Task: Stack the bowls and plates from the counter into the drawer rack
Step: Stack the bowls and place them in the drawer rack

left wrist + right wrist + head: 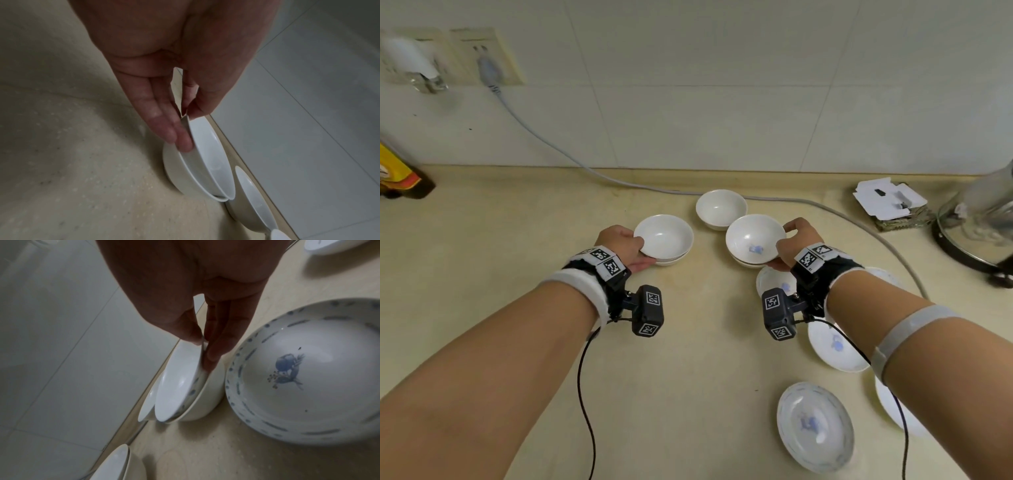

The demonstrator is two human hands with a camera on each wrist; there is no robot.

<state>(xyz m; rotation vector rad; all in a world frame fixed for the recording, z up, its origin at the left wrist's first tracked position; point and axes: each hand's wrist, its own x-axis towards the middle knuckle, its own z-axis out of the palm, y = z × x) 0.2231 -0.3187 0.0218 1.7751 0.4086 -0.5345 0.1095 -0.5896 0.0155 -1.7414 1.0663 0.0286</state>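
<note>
My left hand [631,248] pinches the rim of a plain white bowl [664,236], thumb inside, fingers [176,134] outside. That bowl sits tilted inside a second white bowl [174,170] on the counter. My right hand [792,243] pinches the rim of a blue-flowered bowl [755,238], which is nested in another white bowl [209,395]. A third plain bowl [720,207] stands alone behind them. Several blue-patterned plates lie near my right arm, one [815,426] at the front and one [308,374] next to the right stack. The drawer rack is out of view.
A grey cable [571,159] runs from a wall socket across the back of the beige counter [517,257]. A glass appliance [983,219] and a white card box [890,198] stand at the right. A yellow package [397,171] sits at far left.
</note>
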